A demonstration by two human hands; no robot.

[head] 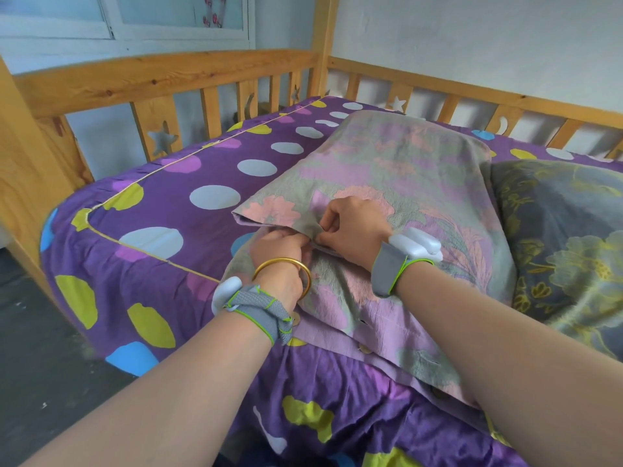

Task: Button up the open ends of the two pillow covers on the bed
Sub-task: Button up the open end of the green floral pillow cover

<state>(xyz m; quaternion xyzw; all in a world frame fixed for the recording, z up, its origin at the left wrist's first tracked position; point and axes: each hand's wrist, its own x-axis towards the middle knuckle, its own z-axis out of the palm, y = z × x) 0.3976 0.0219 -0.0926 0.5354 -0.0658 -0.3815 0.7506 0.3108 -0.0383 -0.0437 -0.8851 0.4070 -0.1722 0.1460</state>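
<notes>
At the hem: our left hand (281, 246) and right hand (350, 227) both pinch the pink pillow cover (387, 170) edge.
Open edge: runs from 11 to 5 o'clock.
Unfastened buttons (364, 348): at 5 o'clock, nearer our right.

Lighting: soft, even daylight, bright around the window (118, 15) at upper left; floor (40, 332) below it dim. Shadows: faint. Glare: none. Distortion: wide-angle bowing of the bed rail (168, 79) beneath the window. Focus: mildly soft overall.
</notes>
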